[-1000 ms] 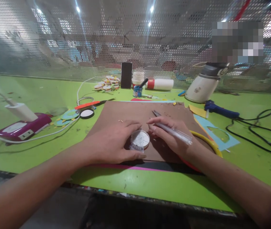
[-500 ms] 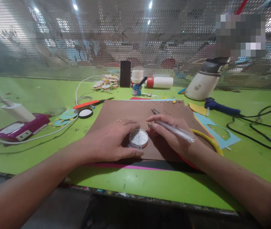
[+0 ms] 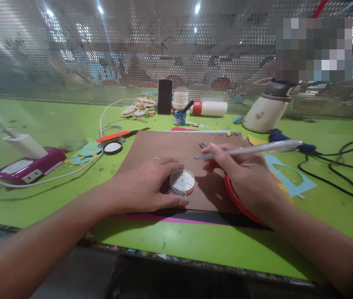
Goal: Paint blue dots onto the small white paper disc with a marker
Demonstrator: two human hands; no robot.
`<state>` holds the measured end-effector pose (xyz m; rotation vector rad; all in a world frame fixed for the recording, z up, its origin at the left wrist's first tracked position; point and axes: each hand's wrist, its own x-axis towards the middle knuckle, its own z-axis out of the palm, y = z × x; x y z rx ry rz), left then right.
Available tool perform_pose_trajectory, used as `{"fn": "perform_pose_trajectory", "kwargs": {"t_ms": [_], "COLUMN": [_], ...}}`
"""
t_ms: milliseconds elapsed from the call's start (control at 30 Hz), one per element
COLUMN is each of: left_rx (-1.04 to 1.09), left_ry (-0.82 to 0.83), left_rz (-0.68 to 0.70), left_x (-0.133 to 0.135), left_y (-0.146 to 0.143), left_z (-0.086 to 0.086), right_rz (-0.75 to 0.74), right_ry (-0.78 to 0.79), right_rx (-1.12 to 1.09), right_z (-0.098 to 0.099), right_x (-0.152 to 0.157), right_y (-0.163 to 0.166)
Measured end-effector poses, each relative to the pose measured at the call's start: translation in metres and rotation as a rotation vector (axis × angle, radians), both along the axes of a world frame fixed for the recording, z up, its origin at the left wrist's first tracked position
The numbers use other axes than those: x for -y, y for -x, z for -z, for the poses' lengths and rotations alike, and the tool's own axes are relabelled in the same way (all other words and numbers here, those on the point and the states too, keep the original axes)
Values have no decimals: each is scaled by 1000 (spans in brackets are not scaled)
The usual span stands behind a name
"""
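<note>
Head view: nearest is the bare front strip of the green table [image 3: 164, 238], then a brown sheet [image 3: 160, 145] with pink and black edges showing along its near side. On that sheet, between the two hands, sits the disc [image 3: 190, 181], flat, with a piece of clear ruler [image 3: 178, 190] over its left part. The left hand [image 3: 147, 185] brackets it, thumb on the near side and forefinger on the far side; whether that grip squeezes the rim or only bears on the ruler, I cannot tell. The right hand [image 3: 237, 164] has its grip pinched on a clear pen [image 3: 261, 147], tip low over the sheet and apart from the disc. To work well here, I judge, the left fingers should press ruler and disc down together so neither twists, the straight edge should run through the disc's middle, and the pen should travel lightly along it. As for looks, the disc is shallow and round, white on top with thin dark lines branching across it, and a red band shows low on its side. Curving under the right wrist is a red handle [image 3: 241, 204]; its tool is mostly hidden. Farther off lie an orange knife [image 3: 112, 136] and a black-rimmed lid [image 3: 113, 148], and beyond them a small blue jar [image 3: 179, 119] and an upright phone [image 3: 165, 97] before the perforated screen [image 3: 126, 66].
</note>
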<state>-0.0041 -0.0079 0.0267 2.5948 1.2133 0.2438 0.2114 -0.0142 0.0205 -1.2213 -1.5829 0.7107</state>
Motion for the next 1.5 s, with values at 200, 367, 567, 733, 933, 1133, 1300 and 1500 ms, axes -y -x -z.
{"fn": "perform_pose_trajectory", "kwargs": {"t_ms": [200, 367, 567, 733, 933, 1133, 1300, 1500], "left_rx": [2, 24, 28, 13, 15, 11, -5, 15], "left_ry": [30, 63, 93, 86, 80, 81, 87, 93], "left_rz": [-7, -37, -43, -57, -50, -52, -53, -45], "left_x": [1, 1, 1, 0, 0, 1, 1, 1], "left_y": [1, -1, 0, 2, 2, 1, 1, 0], "left_z": [-3, -3, -3, -1, 0, -1, -5, -5], "right_rz": [49, 13, -137, -123, -110, -111, -120, -102], "right_ry": [-68, -15, 74, 127, 102, 109, 119, 11], "right_rx": [-31, 37, 75, 98, 137, 138, 112, 29], "right_z": [-2, -2, 3, 8, 8, 8, 8, 12], "right_x": [8, 12, 12, 10, 8, 6, 6, 6], "right_y": [1, 6, 6, 6, 8, 9, 10, 7]}}
